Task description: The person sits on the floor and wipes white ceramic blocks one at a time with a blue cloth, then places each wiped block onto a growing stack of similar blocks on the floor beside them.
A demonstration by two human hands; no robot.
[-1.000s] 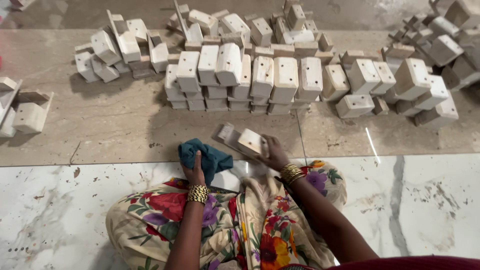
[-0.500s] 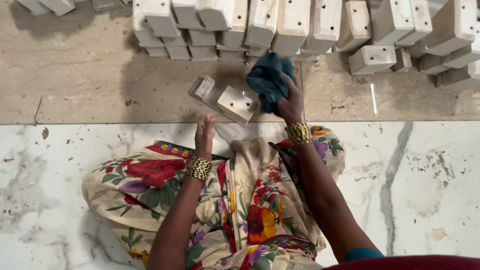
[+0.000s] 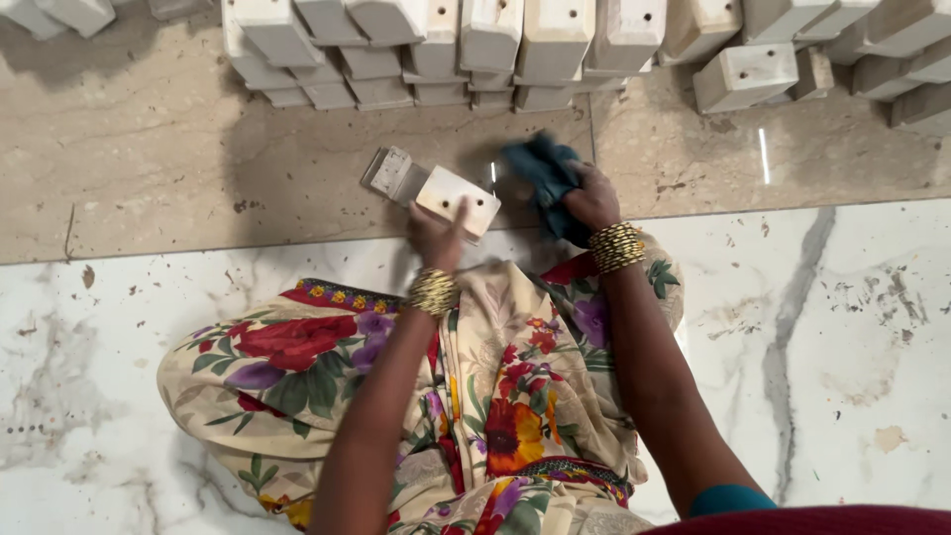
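Observation:
A pale wooden block (image 3: 458, 198) with two small holes lies on the beige floor, resting partly on a small grey block (image 3: 389, 172). My left hand (image 3: 437, 234) touches the near edge of the wooden block, fingers on it. Just to the right, my right hand (image 3: 590, 196) is closed on a crumpled dark blue cloth (image 3: 544, 175), held low over the floor. Both wrists wear gold bangles. My knees, covered in floral fabric (image 3: 416, 396), fill the lower middle.
Rows of stacked pale wooden blocks (image 3: 436, 50) line the far edge, with more loose ones at the upper right (image 3: 753, 74). A white marbled floor slab (image 3: 842, 337) meets the beige stone (image 3: 149, 168) just below my hands.
The cloth went from my left hand to my right hand, which has shifted right of the block. My left hand reached forward onto the wooden block. The view moved closer.

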